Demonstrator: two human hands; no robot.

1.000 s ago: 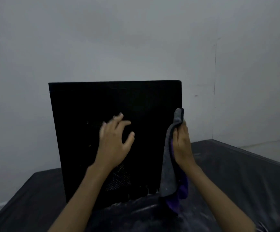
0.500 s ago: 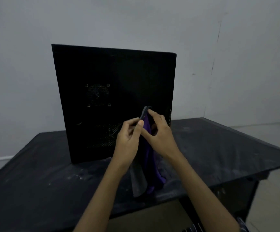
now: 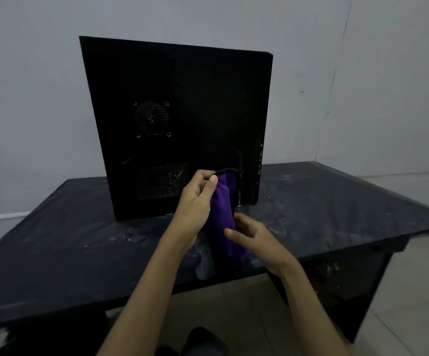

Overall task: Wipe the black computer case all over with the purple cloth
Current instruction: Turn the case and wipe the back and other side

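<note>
The black computer case (image 3: 177, 104) stands upright on the dark table (image 3: 67, 253), its vented side panel facing me. In front of its lower right corner I hold the purple cloth (image 3: 223, 214), which hangs down with a grey underside. My left hand (image 3: 195, 201) pinches the cloth's top edge between thumb and fingers. My right hand (image 3: 251, 237) grips the cloth lower down, its fingers curled round the fabric. Neither hand touches the case.
The table top is dusty with pale smears, and its front edge runs below my forearms. A grey wall stands close behind the case. Tiled floor shows under the table and at the right.
Both hands came off the case and I drew back from it. My left hand took the cloth's top edge, and my right hand slid down to grip the cloth lower.
</note>
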